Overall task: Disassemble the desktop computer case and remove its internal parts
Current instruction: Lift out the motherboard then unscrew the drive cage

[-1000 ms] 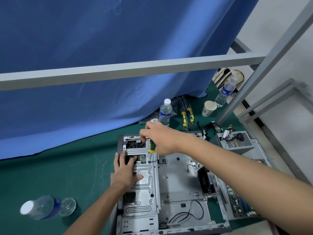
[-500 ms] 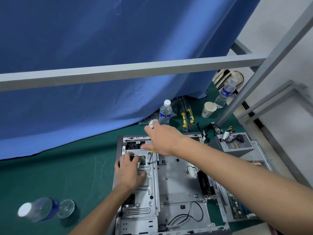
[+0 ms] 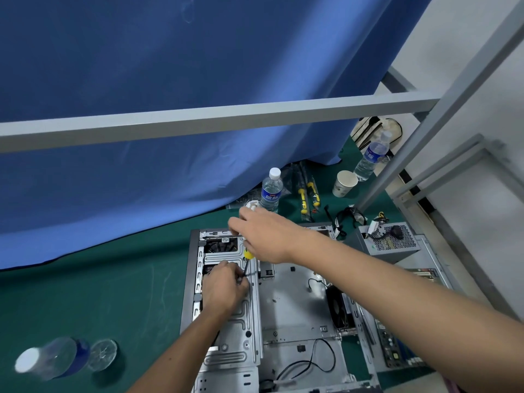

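Gripping the screwdriver [image 3: 247,258], both hands, right hand [image 3: 266,236] and left hand [image 3: 224,287], cover the drive cage [image 3: 241,321] beside a fan [image 3: 337,307].

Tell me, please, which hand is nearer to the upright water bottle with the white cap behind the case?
The right hand, gripping the screwdriver, sits just in front of the bottle. The left hand lies farther off, on the drive cage.

Lighting is bright, even and diffuse, apparently from overhead. Shadows are soft and short; a faint one lies beside the cup [image 3: 344,183]. The blue curtain [image 3: 170,80] shows mild sheen along its folds. The grey bar [image 3: 215,120] bows from wide-angle distortion. The lying bottle [image 3: 52,358] at lower left is blurred; the centre is sharp.
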